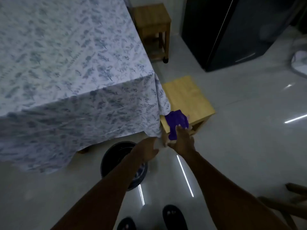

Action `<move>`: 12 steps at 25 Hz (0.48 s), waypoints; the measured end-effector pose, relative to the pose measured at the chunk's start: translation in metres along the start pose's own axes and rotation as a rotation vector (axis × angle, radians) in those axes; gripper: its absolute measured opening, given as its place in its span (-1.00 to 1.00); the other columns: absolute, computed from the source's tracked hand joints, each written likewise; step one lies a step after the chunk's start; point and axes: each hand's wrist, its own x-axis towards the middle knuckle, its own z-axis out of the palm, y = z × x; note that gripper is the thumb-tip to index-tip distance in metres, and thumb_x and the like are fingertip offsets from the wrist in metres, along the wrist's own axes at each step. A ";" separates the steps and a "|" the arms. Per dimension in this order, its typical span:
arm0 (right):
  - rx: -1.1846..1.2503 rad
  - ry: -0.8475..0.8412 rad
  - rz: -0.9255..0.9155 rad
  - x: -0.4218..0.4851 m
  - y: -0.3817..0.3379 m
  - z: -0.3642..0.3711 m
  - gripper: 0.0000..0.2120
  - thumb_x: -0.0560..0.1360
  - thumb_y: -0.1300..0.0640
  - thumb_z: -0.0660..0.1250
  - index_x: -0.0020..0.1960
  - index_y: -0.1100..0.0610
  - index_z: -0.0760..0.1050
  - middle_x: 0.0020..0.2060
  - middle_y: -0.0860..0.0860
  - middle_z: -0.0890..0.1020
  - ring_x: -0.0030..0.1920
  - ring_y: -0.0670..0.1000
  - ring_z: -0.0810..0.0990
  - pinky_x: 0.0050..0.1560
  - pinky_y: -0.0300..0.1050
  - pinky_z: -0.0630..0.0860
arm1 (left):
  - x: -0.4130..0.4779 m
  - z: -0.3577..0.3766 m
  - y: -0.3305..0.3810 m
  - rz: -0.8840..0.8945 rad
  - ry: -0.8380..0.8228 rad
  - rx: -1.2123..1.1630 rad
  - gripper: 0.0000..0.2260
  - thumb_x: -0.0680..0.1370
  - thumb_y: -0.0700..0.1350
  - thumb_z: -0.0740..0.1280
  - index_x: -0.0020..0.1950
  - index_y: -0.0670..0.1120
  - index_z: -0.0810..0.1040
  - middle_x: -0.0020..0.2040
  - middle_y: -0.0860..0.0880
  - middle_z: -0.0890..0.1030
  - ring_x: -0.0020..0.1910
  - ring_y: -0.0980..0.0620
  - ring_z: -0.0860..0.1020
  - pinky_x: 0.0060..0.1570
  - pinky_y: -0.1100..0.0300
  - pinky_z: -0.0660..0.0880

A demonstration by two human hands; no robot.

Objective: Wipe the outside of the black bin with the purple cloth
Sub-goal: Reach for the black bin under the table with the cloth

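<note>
- Head view: the right hand [181, 140] reaches forward to the near corner of a low wooden stool [187, 100] and has its fingers closed on the purple cloth [177, 123]; the thumb side pinches the lower, hanging part of the cloth while the fingertips press on its upper part.
- The purple cloth lies crumpled on the stool's near left corner, just right of the hanging edge of the floral tablecloth [74, 77], with one end drooping over the stool's front edge into the hand.
- The left hand [147, 150] is held out a little left of and nearer than the right one, fingers loosely spread and slightly curled, holding nothing; its fingertips come close to the right hand's wrist, but whether they touch is hard to tell through the blur.
- The black bin [116, 156] stands on the pale tiled floor [240, 130] near the person, below the left forearm, which crosses over its right part; its round open mouth faces up and its far left rim sits just under the tablecloth's draped edge.
- The bin and the cloth are apart: the cloth is farther away and to the right.
- At the bottom, two feet in dark slippers [172, 216] stand on the floor.
- Far behind, a second wooden stool [152, 24] stands beside the table, and a dark cabinet [232, 30] fills the far right.
</note>
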 end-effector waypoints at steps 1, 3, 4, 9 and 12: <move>-0.027 0.070 -0.006 0.015 0.005 0.012 -0.08 0.40 -0.20 0.38 0.54 0.13 -0.01 0.56 0.11 0.06 0.54 0.19 0.00 0.43 0.27 0.17 | 0.014 0.010 -0.008 -0.008 0.006 0.013 -0.42 0.57 -0.03 0.29 0.54 -0.14 0.19 0.51 -0.13 0.30 0.48 -0.07 0.29 0.45 0.11 0.21; -0.084 0.233 0.009 0.045 0.015 0.027 -0.17 0.46 -0.27 0.25 0.55 0.08 -0.01 0.56 0.15 -0.01 0.54 0.22 -0.05 0.40 0.31 0.14 | 0.037 0.022 -0.022 -0.015 0.038 0.034 -0.43 0.59 -0.04 0.28 0.54 -0.14 0.17 0.53 -0.12 0.27 0.50 -0.06 0.26 0.45 0.16 0.15; -0.094 0.288 0.011 0.060 0.019 0.031 -0.21 0.47 -0.29 0.20 0.54 0.05 0.01 0.55 0.17 -0.02 0.54 0.23 -0.05 0.38 0.33 0.15 | 0.049 0.028 -0.030 -0.012 0.062 0.042 -0.44 0.59 -0.05 0.27 0.54 -0.14 0.17 0.53 -0.12 0.27 0.50 -0.05 0.25 0.46 0.17 0.13; -0.091 0.449 -0.058 0.091 0.045 0.066 -0.43 0.51 -0.17 0.24 0.45 0.03 0.30 0.49 0.22 0.19 0.45 0.30 0.17 0.30 0.25 0.37 | 0.079 0.064 -0.070 0.000 0.138 0.040 -0.46 0.60 -0.03 0.25 0.54 -0.13 0.19 0.53 -0.10 0.27 0.51 -0.03 0.24 0.47 0.19 0.12; -0.050 0.568 -0.127 0.084 0.042 0.076 -0.53 0.43 0.02 0.35 0.32 0.11 0.47 0.35 0.22 0.40 0.27 0.29 0.36 0.15 0.20 0.49 | 0.075 0.087 -0.089 0.007 0.146 0.043 -0.47 0.61 -0.04 0.24 0.53 -0.15 0.19 0.52 -0.13 0.27 0.50 -0.04 0.24 0.47 0.18 0.11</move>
